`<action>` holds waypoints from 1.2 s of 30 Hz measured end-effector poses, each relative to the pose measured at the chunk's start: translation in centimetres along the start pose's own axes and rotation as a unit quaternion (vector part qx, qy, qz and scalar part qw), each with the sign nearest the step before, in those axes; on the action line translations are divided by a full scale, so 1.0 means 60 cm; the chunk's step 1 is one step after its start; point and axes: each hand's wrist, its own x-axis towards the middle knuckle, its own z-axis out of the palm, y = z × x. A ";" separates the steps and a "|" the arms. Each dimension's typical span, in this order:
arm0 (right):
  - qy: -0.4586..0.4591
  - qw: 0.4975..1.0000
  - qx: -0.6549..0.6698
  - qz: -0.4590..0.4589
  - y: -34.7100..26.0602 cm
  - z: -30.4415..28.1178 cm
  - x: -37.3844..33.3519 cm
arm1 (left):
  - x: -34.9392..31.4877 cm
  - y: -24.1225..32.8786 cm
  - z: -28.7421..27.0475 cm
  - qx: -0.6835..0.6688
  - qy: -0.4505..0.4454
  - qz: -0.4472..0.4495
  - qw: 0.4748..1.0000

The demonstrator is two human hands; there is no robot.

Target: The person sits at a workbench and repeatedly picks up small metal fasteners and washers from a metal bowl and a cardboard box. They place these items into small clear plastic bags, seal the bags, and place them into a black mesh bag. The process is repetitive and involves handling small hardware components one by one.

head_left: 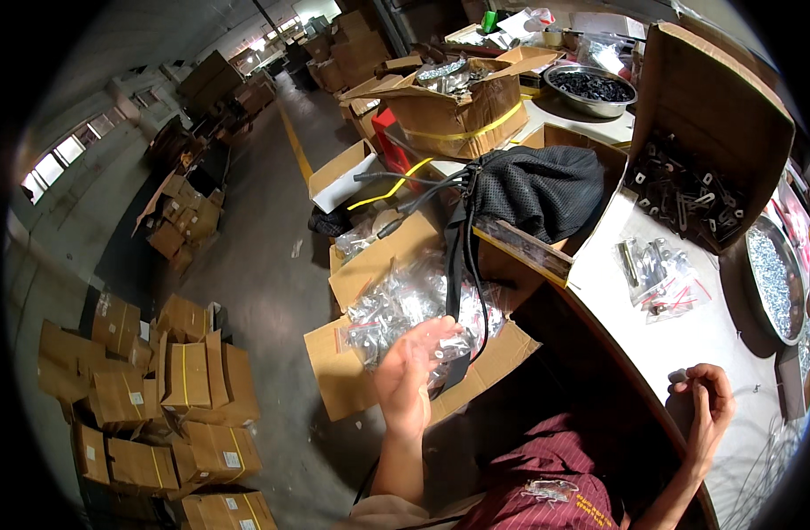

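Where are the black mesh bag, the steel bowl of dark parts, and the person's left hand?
black mesh bag (pixel 537 190), head view, middle of its mesh top.
steel bowl (pixel 590 108), head view, near rim.
left hand (pixel 411 375), head view, open palm over a box of small plastic bags.

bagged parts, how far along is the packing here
Done: the carton by the left hand is heaped with filled clear bags. In hand: the right hand pinches a small pale piece over the white table. Left: a few bags there and loose metal parts in the tipped box.
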 end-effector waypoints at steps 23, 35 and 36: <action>0.027 1.000 -0.007 0.001 -0.001 0.006 -0.001 | -0.021 0.030 0.007 0.270 -0.075 0.481 0.831; 0.004 0.999 -0.013 -0.035 0.010 0.004 0.004 | 0.038 -0.024 -0.071 0.581 0.098 0.269 0.762; -0.002 0.999 -0.016 -0.036 0.008 0.003 0.004 | 0.056 -0.043 -0.086 0.622 0.119 0.214 0.743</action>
